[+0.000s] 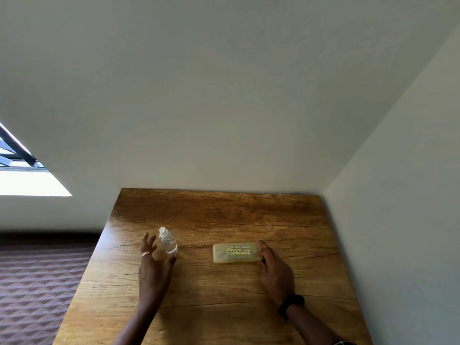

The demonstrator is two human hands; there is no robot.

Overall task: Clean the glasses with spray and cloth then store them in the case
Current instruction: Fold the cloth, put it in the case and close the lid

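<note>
A: Head view. Left hand (154,263) sits lower left of centre, fingers spread around the spray (167,241), thumb near its base. Can't tell if skin touches the bottle; no closed grip yet.

B: Right?

A: Right hand (273,267) is at the right end of the case (236,252), fingers loosely curled against that end, touching it but not clamped. The case lies flat and closed, mid-frame, well apart from the spray.

B: Glasses? Cloth?

A: Neither is visible. My guess is they're inside the case, so opening it looks like the step in hand.

B: Tips?

A: Pin the case with one hand and lift the lid with the other, or it will likely slide on the smooth wood. The spray is upright, small and clear, so it probably tips easily. Wrap the body, not the cap.

B: Surface?

A: A wooden table (224,212), grain and cracks showing, with a glossy patch at its upper left. Nothing else on it.

B: Room?

A: Plain pale walls meet in a corner at the right. A window (22,168) is at the far left edge, bright. A quilted maroon surface (37,282) is lower left, beside the table.
</note>
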